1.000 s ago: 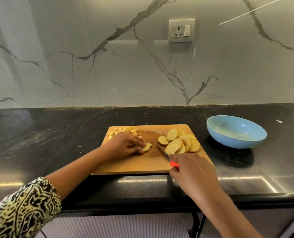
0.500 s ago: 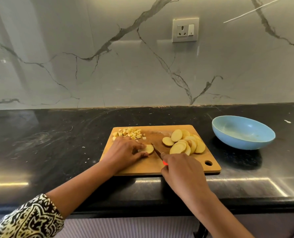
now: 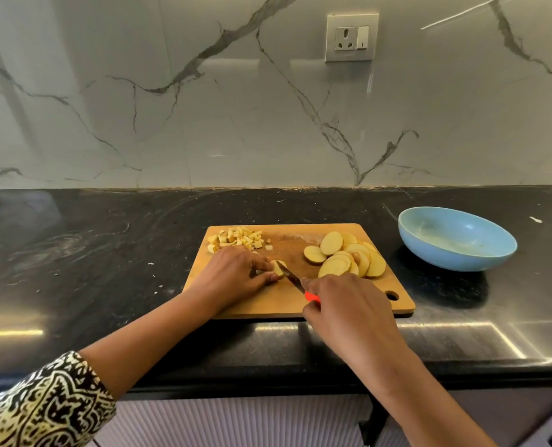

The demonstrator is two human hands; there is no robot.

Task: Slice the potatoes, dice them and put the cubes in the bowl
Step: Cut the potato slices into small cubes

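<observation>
You are pinning a potato slice (image 3: 280,268) flat on the wooden cutting board (image 3: 268,306) with your left hand (image 3: 235,277). Its fingers are curling down over the slice and the thumb is tucking against the near edge, so only the right end of the slice is showing.

Your right hand (image 3: 348,309) is wrapping fully closed around the red handle of the knife (image 3: 292,278). The knife's long axis is running diagonally: the handle is sitting toward you and to the right, and the tip is pointing away and to the left. The blade is meeting the exposed end of the slice beside your left fingertips. How deep the edge is sitting cannot be told.

A heap of cubes (image 3: 235,240) is lying at the board's far left corner, just beyond your left hand. The round slices (image 3: 348,256) are overlapping in a pile on the right half. The blue bowl (image 3: 455,253) is standing upright on the black counter (image 3: 74,253), right of the board and apart from it.
</observation>
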